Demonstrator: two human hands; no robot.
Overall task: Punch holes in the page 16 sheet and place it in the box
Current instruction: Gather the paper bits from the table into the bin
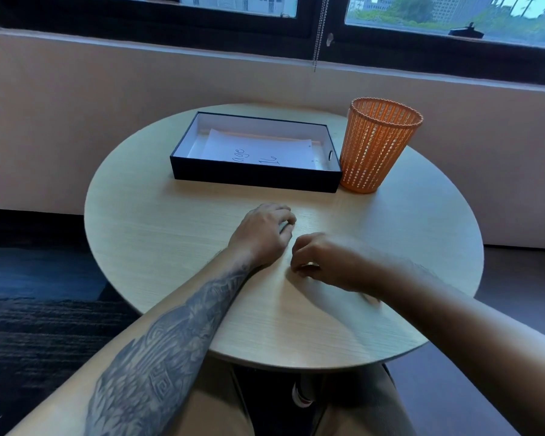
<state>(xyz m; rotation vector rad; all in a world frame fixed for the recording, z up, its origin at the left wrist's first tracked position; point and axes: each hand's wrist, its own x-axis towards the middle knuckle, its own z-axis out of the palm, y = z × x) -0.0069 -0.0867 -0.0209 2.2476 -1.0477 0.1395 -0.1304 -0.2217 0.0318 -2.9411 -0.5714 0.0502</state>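
The white page 16 sheet [258,149] lies flat inside the black box [255,177] at the back of the round table [158,240]. Small holes show along the sheet's right edge. My left hand [261,234] rests on the table in front of the box, fingers curled over a small dark-grey shape that is mostly hidden. My right hand [324,262] is just to its right, blurred, with its fingers curled together and the tips at the tabletop. I see nothing clearly held in it. No hole punch is plainly visible.
An orange mesh basket [378,146] stands upright against the box's right end. A wall and a window ledge run behind the table. Dark floor lies to the left, and my knees are under the near edge.
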